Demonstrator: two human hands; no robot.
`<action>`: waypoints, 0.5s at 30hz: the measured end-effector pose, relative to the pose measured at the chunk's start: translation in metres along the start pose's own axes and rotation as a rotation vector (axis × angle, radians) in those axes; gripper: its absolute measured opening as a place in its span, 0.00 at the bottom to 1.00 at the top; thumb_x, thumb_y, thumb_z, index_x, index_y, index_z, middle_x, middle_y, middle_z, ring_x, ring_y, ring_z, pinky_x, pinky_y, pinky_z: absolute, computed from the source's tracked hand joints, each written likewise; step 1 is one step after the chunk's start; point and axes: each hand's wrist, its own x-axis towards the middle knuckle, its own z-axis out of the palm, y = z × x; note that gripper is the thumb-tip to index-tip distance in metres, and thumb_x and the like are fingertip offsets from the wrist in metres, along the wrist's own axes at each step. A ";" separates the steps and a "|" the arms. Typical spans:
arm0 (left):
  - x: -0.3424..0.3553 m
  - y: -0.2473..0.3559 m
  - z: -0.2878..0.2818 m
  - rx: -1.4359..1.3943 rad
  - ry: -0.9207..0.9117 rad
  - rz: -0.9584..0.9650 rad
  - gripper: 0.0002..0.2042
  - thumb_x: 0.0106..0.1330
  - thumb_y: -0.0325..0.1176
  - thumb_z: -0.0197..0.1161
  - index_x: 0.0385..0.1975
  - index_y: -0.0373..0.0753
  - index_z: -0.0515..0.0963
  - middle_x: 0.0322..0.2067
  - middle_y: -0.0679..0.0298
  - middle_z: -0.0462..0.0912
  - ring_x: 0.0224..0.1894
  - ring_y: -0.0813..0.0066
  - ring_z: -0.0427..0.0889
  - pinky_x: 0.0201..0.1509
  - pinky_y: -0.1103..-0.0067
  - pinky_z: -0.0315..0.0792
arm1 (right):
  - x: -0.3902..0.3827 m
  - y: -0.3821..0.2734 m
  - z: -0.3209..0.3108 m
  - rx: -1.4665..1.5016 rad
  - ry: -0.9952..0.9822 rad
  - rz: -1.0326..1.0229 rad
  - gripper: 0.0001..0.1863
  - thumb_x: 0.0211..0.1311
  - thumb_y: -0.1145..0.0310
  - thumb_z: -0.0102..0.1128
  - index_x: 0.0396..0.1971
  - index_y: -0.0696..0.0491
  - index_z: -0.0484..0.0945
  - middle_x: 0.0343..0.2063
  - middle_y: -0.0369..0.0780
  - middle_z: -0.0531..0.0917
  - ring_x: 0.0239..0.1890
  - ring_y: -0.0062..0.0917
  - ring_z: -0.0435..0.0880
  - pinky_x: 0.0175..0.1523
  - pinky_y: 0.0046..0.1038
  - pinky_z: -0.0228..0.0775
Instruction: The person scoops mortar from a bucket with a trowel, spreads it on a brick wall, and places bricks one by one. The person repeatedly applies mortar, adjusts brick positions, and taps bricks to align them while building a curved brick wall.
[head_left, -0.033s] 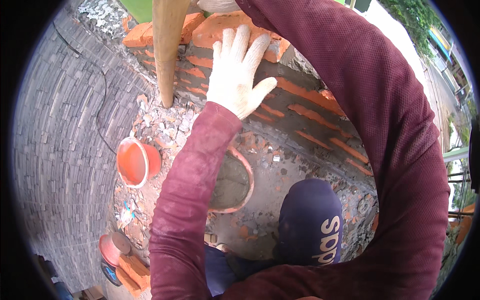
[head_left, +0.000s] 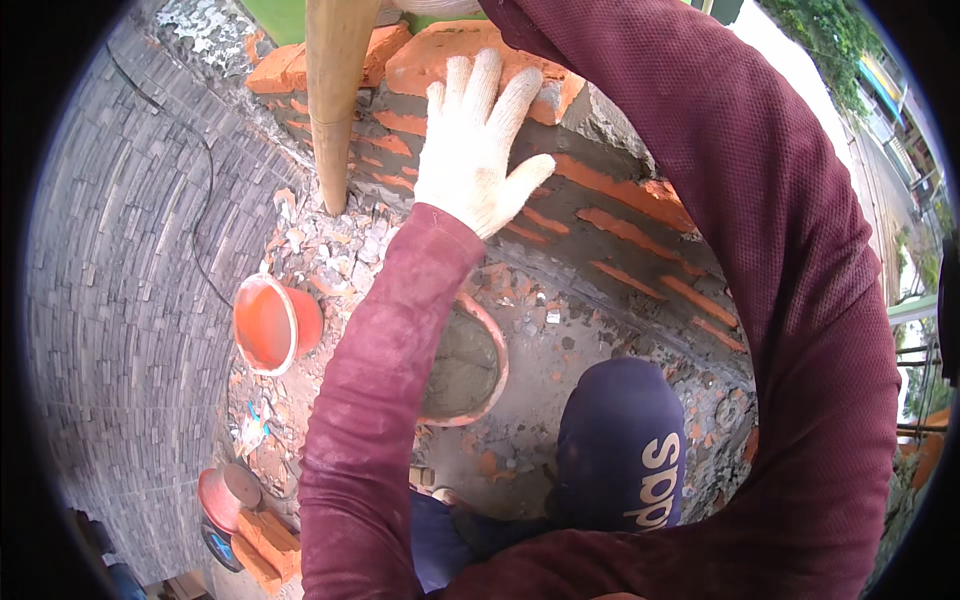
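My left hand point(head_left: 470, 150), in a pale knitted work glove, lies flat with its fingers spread against an orange brick point(head_left: 425, 60) in the wall's top course. Below that course, grey mortar partly covers the brick wall point(head_left: 610, 265). At the top edge, my right hand point(head_left: 445, 6), gloved too, reaches leftward above the brick. Its fingers are cut off by the frame or hidden, so what they touch does not show. A bamboo pole point(head_left: 333, 110) stands upright just left of my left hand. Under my left forearm sits a round tub point(head_left: 499, 385) holding wet grey mortar point(head_left: 462, 365).
An orange bucket point(head_left: 298, 330) stands on rubble point(head_left: 335, 245) to the left. Loose bricks point(head_left: 263, 550) and a reddish bowl point(head_left: 212, 498) are at lower left. A dark cable point(head_left: 210, 170) crosses the grey patterned surface. My bent knee point(head_left: 620, 420) is right of the tub.
My right hand has shifted slightly left and up along the top edge, with its sleeve. The left hand stays on the brick.
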 end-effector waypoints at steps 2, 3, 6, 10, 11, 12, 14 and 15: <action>-0.006 -0.001 -0.005 0.002 0.016 -0.019 0.42 0.56 0.46 0.77 0.74 0.48 0.67 0.75 0.43 0.59 0.77 0.32 0.54 0.79 0.44 0.49 | 0.002 -0.014 -0.008 0.030 0.005 -0.017 0.17 0.74 0.64 0.50 0.50 0.51 0.87 0.42 0.48 0.89 0.49 0.40 0.88 0.56 0.34 0.77; 0.001 -0.002 -0.007 0.006 0.017 -0.016 0.42 0.56 0.46 0.76 0.74 0.48 0.67 0.75 0.43 0.59 0.77 0.32 0.54 0.79 0.44 0.49 | 0.007 -0.014 -0.013 0.021 -0.002 -0.030 0.16 0.74 0.65 0.51 0.50 0.51 0.87 0.43 0.48 0.89 0.49 0.40 0.88 0.57 0.34 0.77; 0.022 0.010 0.012 -0.043 0.034 0.018 0.42 0.56 0.46 0.76 0.73 0.48 0.67 0.75 0.44 0.59 0.77 0.32 0.54 0.80 0.44 0.49 | 0.063 0.059 0.009 -0.119 -0.177 -0.150 0.15 0.74 0.66 0.52 0.48 0.52 0.87 0.44 0.46 0.89 0.50 0.40 0.87 0.57 0.32 0.76; 0.002 -0.001 -0.003 0.018 0.007 -0.010 0.41 0.57 0.46 0.75 0.73 0.48 0.68 0.74 0.45 0.61 0.78 0.34 0.54 0.79 0.44 0.50 | 0.026 0.010 0.014 0.015 -0.033 -0.159 0.15 0.73 0.63 0.54 0.46 0.53 0.88 0.43 0.48 0.89 0.48 0.44 0.87 0.55 0.35 0.77; 0.004 0.000 -0.005 0.023 0.003 -0.012 0.40 0.58 0.46 0.75 0.72 0.48 0.68 0.74 0.46 0.61 0.78 0.35 0.54 0.79 0.44 0.50 | 0.006 0.000 0.005 0.046 0.029 -0.136 0.15 0.73 0.62 0.55 0.46 0.52 0.88 0.42 0.49 0.89 0.48 0.45 0.88 0.54 0.37 0.78; 0.004 0.000 -0.007 0.028 -0.011 -0.017 0.40 0.58 0.46 0.75 0.72 0.48 0.68 0.74 0.46 0.61 0.78 0.35 0.54 0.79 0.44 0.51 | -0.007 -0.008 -0.002 0.085 0.095 -0.118 0.15 0.73 0.61 0.56 0.45 0.52 0.88 0.42 0.50 0.89 0.47 0.46 0.88 0.54 0.38 0.78; 0.007 0.002 -0.007 0.038 -0.033 -0.021 0.40 0.58 0.46 0.75 0.72 0.47 0.68 0.73 0.46 0.62 0.77 0.35 0.54 0.79 0.44 0.51 | -0.011 -0.004 -0.005 0.154 0.169 -0.069 0.16 0.71 0.59 0.57 0.44 0.52 0.89 0.40 0.53 0.88 0.45 0.49 0.88 0.52 0.41 0.79; 0.010 0.003 -0.007 0.028 -0.057 -0.009 0.40 0.57 0.43 0.75 0.71 0.43 0.67 0.73 0.47 0.62 0.77 0.32 0.53 0.78 0.42 0.52 | -0.007 -0.002 -0.002 0.152 0.157 -0.052 0.16 0.71 0.59 0.57 0.44 0.52 0.89 0.40 0.53 0.88 0.45 0.49 0.88 0.52 0.41 0.79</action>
